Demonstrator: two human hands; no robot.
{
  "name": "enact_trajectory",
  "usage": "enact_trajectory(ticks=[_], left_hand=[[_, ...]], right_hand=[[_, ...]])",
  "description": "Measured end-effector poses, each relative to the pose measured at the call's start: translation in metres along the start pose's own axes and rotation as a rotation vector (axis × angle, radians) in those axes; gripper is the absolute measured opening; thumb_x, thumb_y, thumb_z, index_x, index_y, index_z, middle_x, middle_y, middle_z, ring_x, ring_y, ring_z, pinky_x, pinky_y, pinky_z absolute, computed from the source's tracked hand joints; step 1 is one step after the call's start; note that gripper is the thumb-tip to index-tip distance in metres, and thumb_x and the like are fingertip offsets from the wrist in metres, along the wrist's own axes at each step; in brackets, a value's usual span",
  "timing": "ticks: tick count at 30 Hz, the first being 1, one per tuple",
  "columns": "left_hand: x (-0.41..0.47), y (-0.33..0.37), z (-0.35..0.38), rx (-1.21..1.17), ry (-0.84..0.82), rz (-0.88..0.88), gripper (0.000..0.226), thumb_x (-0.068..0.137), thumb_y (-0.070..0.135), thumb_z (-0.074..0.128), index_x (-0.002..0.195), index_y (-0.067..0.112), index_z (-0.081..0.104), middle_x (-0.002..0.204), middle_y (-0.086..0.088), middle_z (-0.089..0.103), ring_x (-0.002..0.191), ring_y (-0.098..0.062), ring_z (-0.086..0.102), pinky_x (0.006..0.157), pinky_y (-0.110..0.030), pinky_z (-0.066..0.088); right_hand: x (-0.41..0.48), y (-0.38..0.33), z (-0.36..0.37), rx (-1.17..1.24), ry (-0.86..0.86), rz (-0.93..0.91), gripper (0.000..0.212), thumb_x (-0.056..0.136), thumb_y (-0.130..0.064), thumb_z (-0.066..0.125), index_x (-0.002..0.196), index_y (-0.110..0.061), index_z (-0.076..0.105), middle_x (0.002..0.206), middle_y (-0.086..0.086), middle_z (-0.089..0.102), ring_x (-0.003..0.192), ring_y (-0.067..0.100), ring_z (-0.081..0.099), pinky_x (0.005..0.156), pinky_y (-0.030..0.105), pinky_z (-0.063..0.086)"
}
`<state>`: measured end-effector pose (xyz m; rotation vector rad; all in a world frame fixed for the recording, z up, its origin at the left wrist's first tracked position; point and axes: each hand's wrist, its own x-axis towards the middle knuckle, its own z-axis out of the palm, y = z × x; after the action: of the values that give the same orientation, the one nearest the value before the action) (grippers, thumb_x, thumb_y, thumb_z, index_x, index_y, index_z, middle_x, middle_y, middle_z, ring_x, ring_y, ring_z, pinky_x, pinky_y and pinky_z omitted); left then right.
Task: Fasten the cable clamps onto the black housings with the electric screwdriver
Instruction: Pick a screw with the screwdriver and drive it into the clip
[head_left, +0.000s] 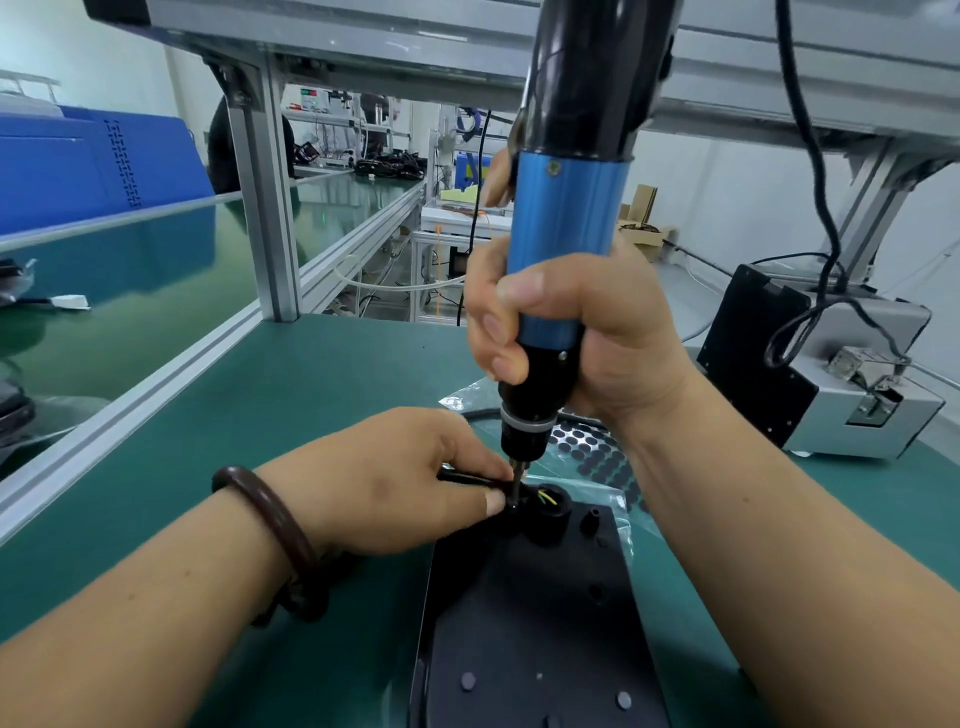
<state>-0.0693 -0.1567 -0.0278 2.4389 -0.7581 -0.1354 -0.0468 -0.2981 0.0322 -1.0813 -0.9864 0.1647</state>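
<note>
Green bench (270, 415): black housing (545, 512), yellow-green wires inside.

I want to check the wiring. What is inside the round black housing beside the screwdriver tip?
Thin wires, one yellowish, show in the open top of the black housing. Its wall hides how they run deeper.

Grey machine (883, 415) on green bench (311, 415); bag of black round pads (597, 454); blue crates (78, 171) left
</note>
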Motion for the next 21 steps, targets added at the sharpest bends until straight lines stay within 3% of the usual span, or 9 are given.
enact_trajectory(ticks=[2, 3, 7, 11, 17, 21], left_hand=[[-0.002, -0.001, 0.006, 0.026, 0.026, 0.037, 0.032, 0.078, 0.041, 0.072, 0.109, 0.039, 0.068, 0.105, 0.018, 0.062, 0.101, 0.005, 0.055, 0.094, -0.016, 0.041], [-0.002, 0.001, 0.01, 0.022, 0.069, 0.034, 0.035, 0.075, 0.043, 0.075, 0.109, 0.037, 0.069, 0.106, 0.017, 0.064, 0.102, 0.004, 0.057, 0.095, -0.02, 0.043], [0.001, 0.004, 0.019, -0.045, 0.198, 0.03, 0.027, 0.072, 0.039, 0.079, 0.097, 0.03, 0.075, 0.094, 0.015, 0.069, 0.09, 0.003, 0.061, 0.086, -0.025, 0.049], [0.002, 0.0, 0.021, -0.092, 0.233, 0.037, 0.023, 0.071, 0.036, 0.081, 0.092, 0.029, 0.076, 0.089, 0.016, 0.069, 0.087, 0.003, 0.062, 0.084, -0.026, 0.049], [0.001, -0.002, 0.026, -0.078, 0.271, 0.044, 0.021, 0.071, 0.04, 0.079, 0.087, 0.028, 0.075, 0.084, 0.011, 0.067, 0.081, -0.003, 0.063, 0.078, -0.032, 0.051], [0.0, -0.002, 0.025, -0.056, 0.262, 0.044, 0.02, 0.072, 0.041, 0.078, 0.086, 0.027, 0.074, 0.083, 0.011, 0.066, 0.08, -0.004, 0.062, 0.076, -0.032, 0.051]], right_hand=[[0.0, -0.002, 0.0, -0.011, 0.004, 0.0, 0.047, 0.058, 0.009, 0.051, 0.103, -0.003, 0.042, 0.049, 0.008, 0.047, 0.034, 0.017, 0.04, 0.046, 0.02, 0.038], [-0.001, -0.002, 0.0, -0.024, 0.013, 0.0, 0.047, 0.059, 0.012, 0.049, 0.104, -0.003, 0.042, 0.048, 0.008, 0.047, 0.034, 0.017, 0.04, 0.045, 0.02, 0.038], [-0.003, -0.003, -0.001, -0.054, 0.028, -0.016, 0.043, 0.067, 0.012, 0.044, 0.107, -0.002, 0.043, 0.049, 0.007, 0.048, 0.035, 0.019, 0.042, 0.046, 0.021, 0.039], [-0.003, -0.003, -0.004, -0.069, 0.077, -0.025, 0.054, 0.063, 0.007, 0.054, 0.115, -0.001, 0.044, 0.05, 0.007, 0.048, 0.036, 0.02, 0.043, 0.047, 0.023, 0.04], [-0.002, -0.001, -0.004, -0.06, 0.115, -0.015, 0.034, 0.066, 0.009, 0.047, 0.097, -0.004, 0.042, 0.048, 0.008, 0.046, 0.035, 0.018, 0.039, 0.045, 0.022, 0.038], [-0.002, -0.001, -0.003, -0.068, 0.089, -0.013, 0.034, 0.066, 0.011, 0.046, 0.096, -0.006, 0.043, 0.049, 0.008, 0.046, 0.035, 0.018, 0.04, 0.046, 0.021, 0.038]])
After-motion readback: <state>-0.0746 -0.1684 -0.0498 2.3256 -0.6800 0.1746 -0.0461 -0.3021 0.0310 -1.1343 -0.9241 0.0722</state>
